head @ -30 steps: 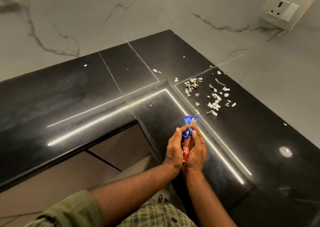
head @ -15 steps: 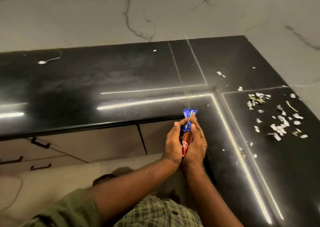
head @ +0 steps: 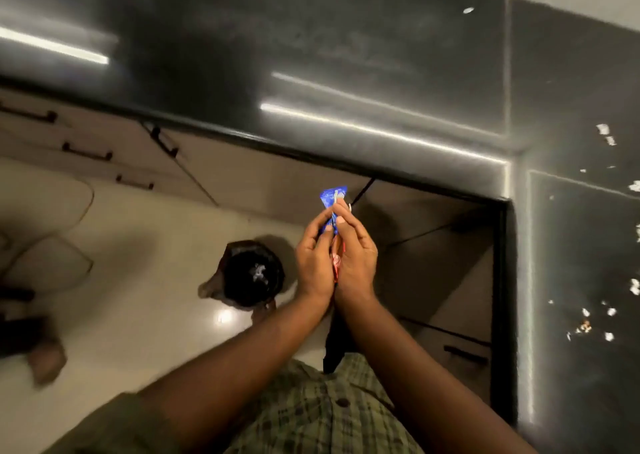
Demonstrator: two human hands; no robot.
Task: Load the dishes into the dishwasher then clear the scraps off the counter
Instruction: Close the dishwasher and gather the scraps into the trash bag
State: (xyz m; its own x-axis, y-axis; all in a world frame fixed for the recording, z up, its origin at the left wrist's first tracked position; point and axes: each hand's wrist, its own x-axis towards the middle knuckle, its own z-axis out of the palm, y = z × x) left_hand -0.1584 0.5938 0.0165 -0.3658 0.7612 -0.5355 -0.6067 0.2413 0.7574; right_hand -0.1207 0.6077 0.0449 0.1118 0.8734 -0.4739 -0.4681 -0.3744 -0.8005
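**Holding a wrapper between both hands above the floor**

Looking down, we see our left hand (head: 314, 263) and right hand (head: 356, 259) pressed together palm to palm in front of our chest, with a small wrapper (head: 333, 200) clamped between them. Its blue end sticks up past the fingertips; a bit of red shows lower down in the gap between the palms. The fingers of both hands are closed in on the wrapper, thumbs and forefingers pinching it from either side near the blue end.

Our hands are out over the pale floor (head: 138, 252), clear of the black counter (head: 346, 37), which runs across the top of the view and turns down the right side. Pale scraps (head: 611, 311) lie scattered on the right-hand stretch of the counter, well apart from our hands; a few more sit further up near the corner, and one small fleck lies alone near the back wall.

On the floor, just left of our left hand in the view, stands a round dark bin (head: 252, 273) lined with a black bag, with some pale bits visible inside. Beneath the counter edge are light cabinet fronts with dark handles (head: 86, 153). Our green checked shirt (head: 322, 415) fills the bottom of the view. The left edge of the picture is blurred, and we cannot tell what the dark shapes there are.
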